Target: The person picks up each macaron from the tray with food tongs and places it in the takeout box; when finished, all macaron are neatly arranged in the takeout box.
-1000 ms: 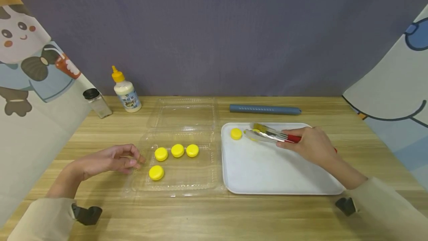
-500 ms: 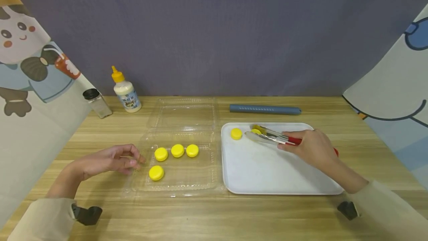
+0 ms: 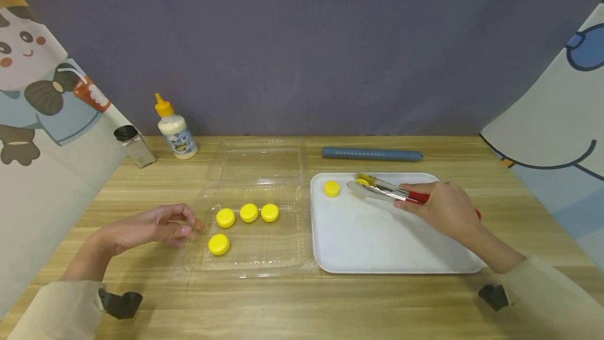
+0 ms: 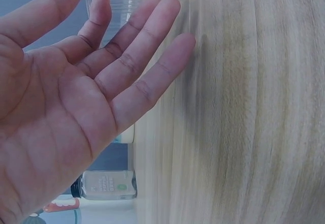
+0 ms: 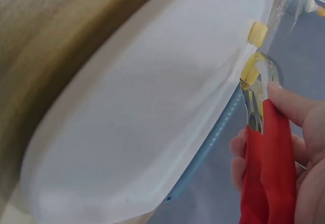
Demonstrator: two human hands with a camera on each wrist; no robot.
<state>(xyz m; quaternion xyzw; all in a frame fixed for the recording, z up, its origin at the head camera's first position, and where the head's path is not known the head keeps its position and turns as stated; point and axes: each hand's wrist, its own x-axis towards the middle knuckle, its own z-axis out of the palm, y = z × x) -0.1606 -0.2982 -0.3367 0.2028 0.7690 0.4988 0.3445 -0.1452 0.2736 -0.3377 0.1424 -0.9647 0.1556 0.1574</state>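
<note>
Tray (image 3: 377, 240) on wood-grain tabletop (image 3: 283, 306) before a purple-grey backdrop (image 3: 302, 51).

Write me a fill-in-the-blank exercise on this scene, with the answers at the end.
1. The clear box contains exactly ____ yellow discs.
2. The tongs in the right grip have handles coloured ____.
3. In the head view, the white tray lies to the ____ of the clear box.
4. The jar has a lid coloured ____.

Missing words: four; red; right; black.
</note>
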